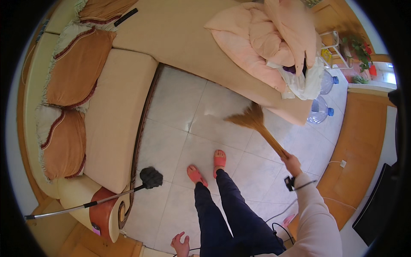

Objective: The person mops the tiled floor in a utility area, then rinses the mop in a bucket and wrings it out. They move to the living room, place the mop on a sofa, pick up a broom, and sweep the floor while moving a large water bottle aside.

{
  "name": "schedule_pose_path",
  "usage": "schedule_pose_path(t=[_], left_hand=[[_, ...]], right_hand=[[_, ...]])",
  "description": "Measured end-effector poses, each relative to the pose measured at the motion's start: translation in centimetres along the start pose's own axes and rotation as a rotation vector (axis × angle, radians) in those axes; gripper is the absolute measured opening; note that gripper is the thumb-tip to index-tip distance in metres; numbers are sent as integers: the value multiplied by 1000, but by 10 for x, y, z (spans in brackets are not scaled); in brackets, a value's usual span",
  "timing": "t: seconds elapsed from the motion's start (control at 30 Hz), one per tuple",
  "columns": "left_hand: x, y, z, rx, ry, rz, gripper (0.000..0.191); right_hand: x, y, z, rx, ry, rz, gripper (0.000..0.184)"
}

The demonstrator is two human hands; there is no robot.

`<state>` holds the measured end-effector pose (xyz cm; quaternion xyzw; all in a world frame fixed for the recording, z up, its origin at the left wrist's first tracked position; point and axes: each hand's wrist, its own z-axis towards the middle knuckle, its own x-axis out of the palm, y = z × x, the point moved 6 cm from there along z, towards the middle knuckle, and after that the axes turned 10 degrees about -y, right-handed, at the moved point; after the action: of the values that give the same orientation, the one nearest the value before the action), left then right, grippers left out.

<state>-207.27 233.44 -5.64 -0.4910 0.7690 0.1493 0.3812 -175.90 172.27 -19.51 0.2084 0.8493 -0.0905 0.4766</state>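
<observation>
My right hand [292, 164] grips the handle of a straw broom [253, 118]. The broom slants away from me, and its fanned bristles lie on the pale tiled floor [205, 114] close to the front edge of the beige sofa [179, 35]. Down at the bottom of the view, my left hand [180, 245] hangs free with its fingers apart and slightly curled, holding nothing. A wrist strap with a small black device [289, 183] sits on my right wrist. My feet, in coral slippers [194, 173], stand on the tiles between the hands and the sofa.
A grey mop [151, 177] leans across the sofa arm [104, 205]. Bedding [244, 41] and a white plastic bag [305, 82] lie on the sofa's right end. Large water bottles [319, 110] stand beyond it. A wooden cabinet [362, 144] lines the right, with cables [340, 203] nearby.
</observation>
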Motion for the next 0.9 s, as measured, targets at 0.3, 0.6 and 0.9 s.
schedule_pose_path(t=[0.3,0.6,0.9], left_hand=[[-1,-22,68,144,74,6,35],[-57,-13,111,132,4,63,35],[-20,-16,101,159,119,72,36]], right_hand=[[-8,-18,-104,85,42,9,63],[45,398,62,-679,-182,184,42],[57,422,119,-576,-216,196,29]])
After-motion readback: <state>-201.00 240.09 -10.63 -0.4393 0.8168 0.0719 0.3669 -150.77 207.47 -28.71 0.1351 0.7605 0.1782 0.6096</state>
